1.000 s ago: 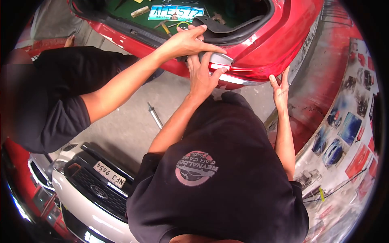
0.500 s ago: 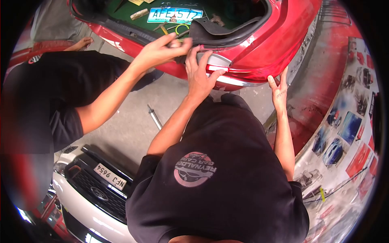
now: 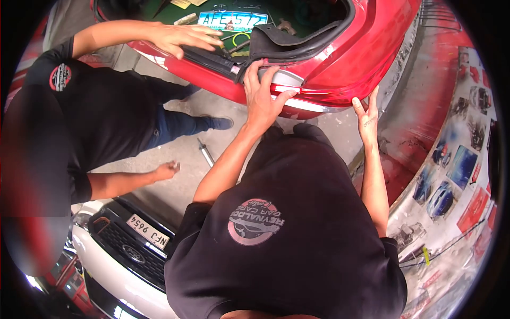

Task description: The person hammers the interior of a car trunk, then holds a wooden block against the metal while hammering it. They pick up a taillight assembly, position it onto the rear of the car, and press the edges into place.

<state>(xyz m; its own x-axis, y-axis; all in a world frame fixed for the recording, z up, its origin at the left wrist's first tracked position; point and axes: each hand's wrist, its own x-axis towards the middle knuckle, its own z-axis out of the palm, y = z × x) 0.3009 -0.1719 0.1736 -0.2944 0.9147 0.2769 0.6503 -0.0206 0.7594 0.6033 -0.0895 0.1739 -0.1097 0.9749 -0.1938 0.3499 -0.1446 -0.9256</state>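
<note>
A red-lensed tail light [image 3: 324,97] sits at the rear corner of a red car [image 3: 372,48]. My left hand [image 3: 261,102] grips its inner end, thumb on the lens side and fingers over the pale grey section near the trunk edge. At the outer corner, my right hand [image 3: 366,114] holds the light with thumb and fingers spread around its edge. A black rubber weatherstrip [image 3: 276,48] lies loose and bunched above my left hand. The undersides of my fingers are hidden.
A co-worker on the left reaches a hand [image 3: 186,38] over the open trunk, where a license plate [image 3: 232,20] and tools lie. A thin metal tool [image 3: 205,153] is on the floor. A white car [image 3: 114,260] stands behind; a picture-covered sheet [image 3: 451,175] lies right.
The co-worker's hand has pulled away from beside my left hand, leftward over the trunk. The co-worker's other hand now hangs lower, above the floor. My hands stay in place.
</note>
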